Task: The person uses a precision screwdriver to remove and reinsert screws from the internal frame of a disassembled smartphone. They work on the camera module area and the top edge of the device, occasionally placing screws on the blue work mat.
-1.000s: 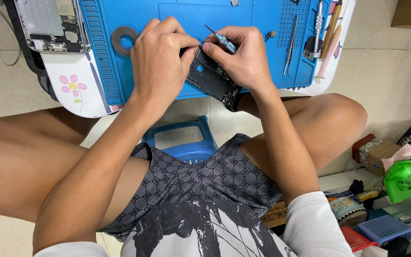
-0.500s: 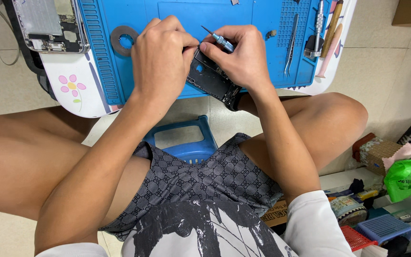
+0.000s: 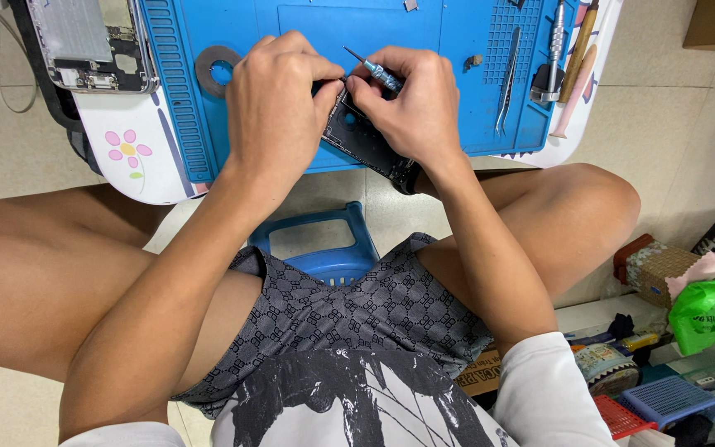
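A dark, opened phone body (image 3: pixel 366 145) lies tilted over the front edge of a blue work mat (image 3: pixel 391 50). My left hand (image 3: pixel 279 108) is curled over the phone's upper left end and grips it. My right hand (image 3: pixel 411 103) pinches a small screwdriver (image 3: pixel 374 70) with a blue-grey handle, its thin tip slanting up and to the left above the phone. The two hands touch each other over the phone, and most of its upper part is hidden beneath them.
A second opened phone (image 3: pixel 93 41) lies at the mat's far left beside a grey tape ring (image 3: pixel 218 70). Tweezers (image 3: pixel 508 79) and other tools (image 3: pixel 560 50) rest on the mat's right. A blue stool (image 3: pixel 324 248) sits between my knees. Boxes, a green bag (image 3: pixel 705 310) and baskets crowd the floor at right.
Both hands have stayed on the phone with only slight shifts. The screwdriver keeps nearly the same slant.
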